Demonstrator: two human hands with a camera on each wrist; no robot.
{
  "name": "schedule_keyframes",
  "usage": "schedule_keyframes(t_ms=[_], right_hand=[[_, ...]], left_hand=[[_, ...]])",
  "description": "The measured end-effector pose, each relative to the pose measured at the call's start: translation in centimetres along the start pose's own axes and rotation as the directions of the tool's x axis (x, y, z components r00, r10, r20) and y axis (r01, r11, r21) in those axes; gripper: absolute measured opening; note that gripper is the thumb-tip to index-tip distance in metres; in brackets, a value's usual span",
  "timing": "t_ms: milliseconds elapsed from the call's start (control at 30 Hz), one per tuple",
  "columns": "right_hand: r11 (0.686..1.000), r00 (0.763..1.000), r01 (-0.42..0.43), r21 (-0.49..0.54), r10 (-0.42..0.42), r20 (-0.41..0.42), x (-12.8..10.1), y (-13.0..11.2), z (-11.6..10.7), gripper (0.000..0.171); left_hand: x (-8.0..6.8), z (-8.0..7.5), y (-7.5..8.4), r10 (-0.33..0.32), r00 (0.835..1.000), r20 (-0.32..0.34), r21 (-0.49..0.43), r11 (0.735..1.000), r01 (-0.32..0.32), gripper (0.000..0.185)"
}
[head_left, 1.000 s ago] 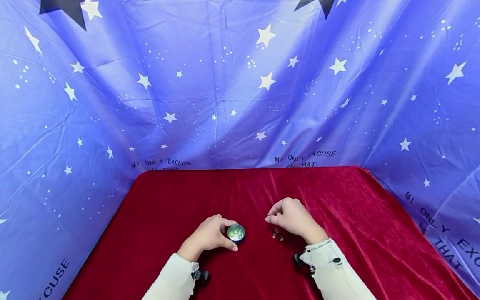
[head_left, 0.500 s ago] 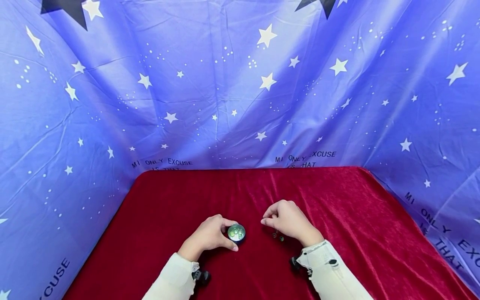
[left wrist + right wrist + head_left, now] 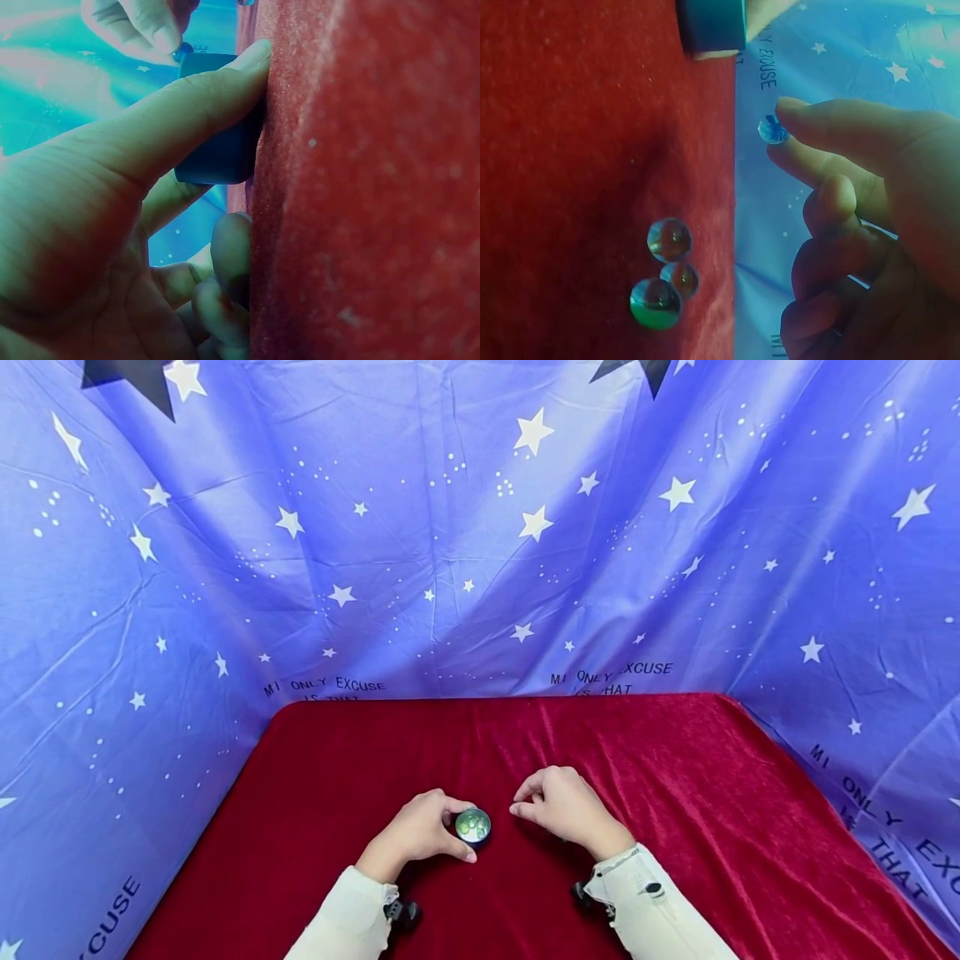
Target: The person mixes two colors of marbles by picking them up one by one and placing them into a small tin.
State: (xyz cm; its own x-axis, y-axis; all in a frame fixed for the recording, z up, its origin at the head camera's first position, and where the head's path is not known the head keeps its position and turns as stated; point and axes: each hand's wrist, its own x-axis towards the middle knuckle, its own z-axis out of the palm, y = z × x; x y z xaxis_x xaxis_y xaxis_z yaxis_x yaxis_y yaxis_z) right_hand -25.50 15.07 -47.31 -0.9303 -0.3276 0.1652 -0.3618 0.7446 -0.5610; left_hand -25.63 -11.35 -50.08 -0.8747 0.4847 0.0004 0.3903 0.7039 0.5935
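Observation:
My left hand point(image 3: 420, 828) holds a small round dark-walled tin point(image 3: 473, 838) on the cloth, thumb on the near side and fingers behind. Several greenish marbles point(image 3: 472, 823) lie inside it. In the left wrist view the thumb presses along the wall of the tin point(image 3: 219, 154). Between thumb and index finger my right hand point(image 3: 570, 806) pinches a clear and blue marble point(image 3: 772, 130), raised off the cloth to the right of the tin. Under that hand, 3 loose marbles rest close together on the cloth, one of them a clear and green marble point(image 3: 656, 306); the hand mostly hides them in the head view.
A red velvet cloth point(image 3: 360, 752) with soft creases covers the table. Behind and on both sides hangs a blue-purple curtain point(image 3: 480, 527) printed with stars and lettering. Black wrist devices sit at both white sleeves point(image 3: 341, 910).
My right hand has moved left and slightly nearer, toward the tin, carrying the marble over the loose ones. My left hand and the tin stay in place.

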Motion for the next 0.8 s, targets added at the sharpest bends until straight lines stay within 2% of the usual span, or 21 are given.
schedule_keyframes(t_ms=[200,800], right_hand=[[0.999,1.0,0.016,-0.049,-0.017,-0.007,0.0,-0.3,0.5,0.007],[0.993,0.994,0.105,-0.059,-0.106,-0.021,-0.1,-1.3,1.8,0.007]], left_hand=[[0.0,0.0,-0.1,0.008,1.0,-0.005,0.003,1.0,-0.008,0.058],[0.0,0.0,0.0,0.01,1.0,0.012,-0.017,1.0,-0.01,0.058]])
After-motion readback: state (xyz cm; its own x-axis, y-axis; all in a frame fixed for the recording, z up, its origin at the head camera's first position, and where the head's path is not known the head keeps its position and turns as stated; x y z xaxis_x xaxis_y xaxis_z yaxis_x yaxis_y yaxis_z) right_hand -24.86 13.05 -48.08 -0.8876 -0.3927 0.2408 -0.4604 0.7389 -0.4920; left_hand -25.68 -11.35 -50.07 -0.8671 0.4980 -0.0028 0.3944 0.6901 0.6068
